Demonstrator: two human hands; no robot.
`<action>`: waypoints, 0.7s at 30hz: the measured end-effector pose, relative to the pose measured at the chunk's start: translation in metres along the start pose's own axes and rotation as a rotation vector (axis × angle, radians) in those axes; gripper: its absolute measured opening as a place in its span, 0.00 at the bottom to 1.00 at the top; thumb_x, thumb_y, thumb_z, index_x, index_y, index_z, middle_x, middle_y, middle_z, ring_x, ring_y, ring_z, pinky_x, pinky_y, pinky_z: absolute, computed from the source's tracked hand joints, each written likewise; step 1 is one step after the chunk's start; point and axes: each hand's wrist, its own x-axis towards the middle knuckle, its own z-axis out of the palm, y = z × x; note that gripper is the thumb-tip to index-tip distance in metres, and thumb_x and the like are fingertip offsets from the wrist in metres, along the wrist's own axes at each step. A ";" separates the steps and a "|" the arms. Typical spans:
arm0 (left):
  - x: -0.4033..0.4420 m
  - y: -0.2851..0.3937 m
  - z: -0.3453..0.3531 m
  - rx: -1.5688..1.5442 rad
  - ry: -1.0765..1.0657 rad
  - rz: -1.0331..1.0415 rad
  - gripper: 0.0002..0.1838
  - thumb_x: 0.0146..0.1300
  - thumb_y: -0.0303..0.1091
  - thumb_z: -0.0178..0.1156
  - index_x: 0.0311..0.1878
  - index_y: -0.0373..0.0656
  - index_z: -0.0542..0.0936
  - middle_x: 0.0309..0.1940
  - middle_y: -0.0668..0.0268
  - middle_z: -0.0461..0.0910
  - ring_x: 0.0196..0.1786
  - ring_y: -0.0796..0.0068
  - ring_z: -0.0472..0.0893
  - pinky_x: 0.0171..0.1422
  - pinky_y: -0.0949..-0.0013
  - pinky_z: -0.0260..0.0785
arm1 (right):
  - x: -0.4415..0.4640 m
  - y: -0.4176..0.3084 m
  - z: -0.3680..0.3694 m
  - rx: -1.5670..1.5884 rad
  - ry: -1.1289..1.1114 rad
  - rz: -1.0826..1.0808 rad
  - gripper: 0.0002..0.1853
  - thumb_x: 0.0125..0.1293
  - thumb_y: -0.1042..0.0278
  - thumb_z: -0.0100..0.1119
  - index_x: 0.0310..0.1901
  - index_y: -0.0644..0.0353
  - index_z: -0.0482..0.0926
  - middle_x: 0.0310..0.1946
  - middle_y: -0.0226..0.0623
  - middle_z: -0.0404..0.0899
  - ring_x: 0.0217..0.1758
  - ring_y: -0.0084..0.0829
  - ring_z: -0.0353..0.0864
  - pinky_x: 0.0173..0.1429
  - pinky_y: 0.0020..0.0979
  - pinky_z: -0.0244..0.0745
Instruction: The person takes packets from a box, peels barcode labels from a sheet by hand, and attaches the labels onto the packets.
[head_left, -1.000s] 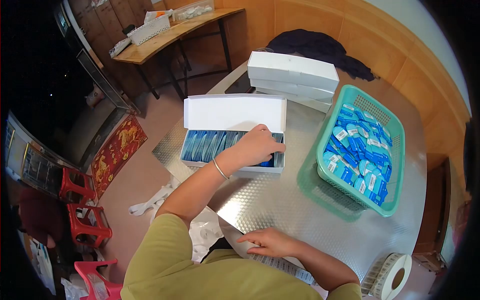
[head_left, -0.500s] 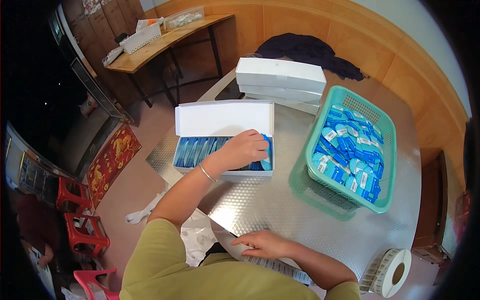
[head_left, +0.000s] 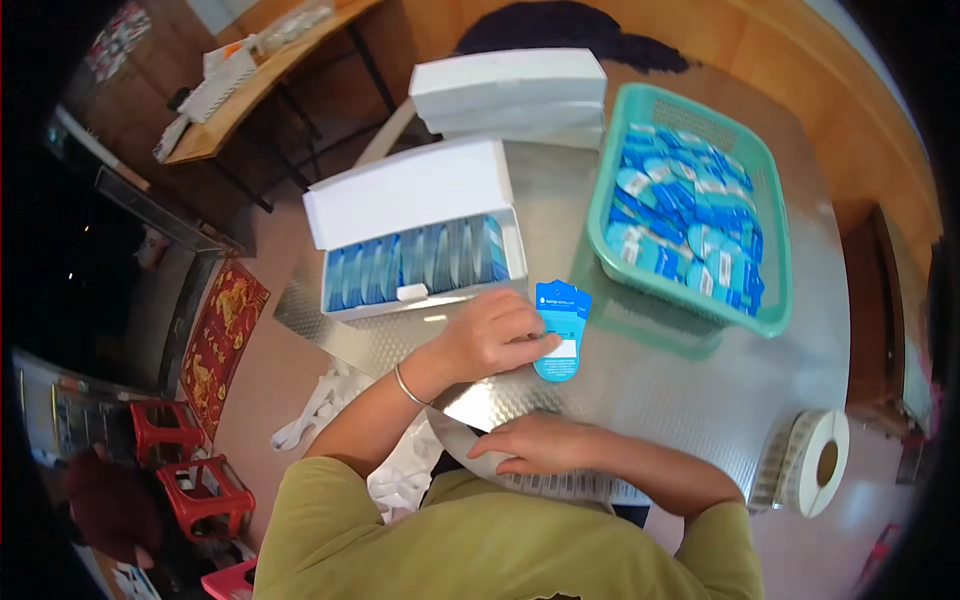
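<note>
Blue cards (head_left: 561, 360), slightly fanned and with a white label area, are pinched in my left hand (head_left: 493, 337) above the metal-topped table (head_left: 640, 385). Behind that hand, an open white box (head_left: 410, 190) holds a packed row of similar cards (head_left: 420, 262). Its lid is tilted back. My right hand (head_left: 540, 443) lies at the table's near edge with fingers loosely stretched and nothing visible in them. Under it runs a strip of printed labels (head_left: 565, 485). A green basket (head_left: 778, 240) full of blue labelled cards (head_left: 690, 200) stands on the right.
Closed white boxes (head_left: 508, 85) are stacked at the back, near a dark cloth (head_left: 570, 30). A label roll (head_left: 815, 465) sits at the right edge. Red stools (head_left: 205, 495) and a person in dark clothes (head_left: 110, 505) are at the lower left.
My left hand has come out of the box towards me, bringing the blue cards over the table. My right hand stays near the table's edge. The view has shifted and turned.
</note>
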 end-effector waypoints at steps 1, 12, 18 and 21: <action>-0.007 0.002 0.010 -0.021 -0.025 0.002 0.11 0.45 0.28 0.71 0.36 0.46 0.85 0.30 0.68 0.73 0.32 0.67 0.76 0.34 0.66 0.68 | 0.000 -0.004 -0.001 -0.035 0.006 0.016 0.20 0.63 0.64 0.64 0.56 0.52 0.75 0.39 0.44 0.82 0.45 0.47 0.83 0.47 0.46 0.76; -0.039 0.026 0.015 -0.015 -0.265 -0.158 0.19 0.51 0.33 0.65 0.49 0.46 0.82 0.45 0.66 0.78 0.51 0.65 0.78 0.54 0.62 0.72 | -0.028 -0.024 0.008 -0.030 0.122 0.100 0.17 0.66 0.63 0.61 0.56 0.49 0.75 0.40 0.39 0.81 0.43 0.44 0.82 0.46 0.44 0.77; -0.042 0.046 0.019 -0.071 -0.522 -0.237 0.32 0.58 0.49 0.64 0.64 0.46 0.73 0.69 0.60 0.67 0.74 0.60 0.63 0.77 0.53 0.54 | -0.033 -0.019 0.022 0.005 0.259 0.084 0.17 0.63 0.64 0.64 0.53 0.48 0.75 0.39 0.38 0.82 0.43 0.45 0.82 0.46 0.45 0.76; -0.038 0.056 0.031 -0.133 -0.610 -0.261 0.36 0.60 0.52 0.62 0.71 0.50 0.68 0.75 0.62 0.61 0.77 0.61 0.58 0.80 0.49 0.48 | -0.032 -0.011 0.030 -0.104 0.396 -0.035 0.17 0.63 0.64 0.64 0.53 0.47 0.76 0.38 0.37 0.82 0.43 0.44 0.82 0.47 0.45 0.75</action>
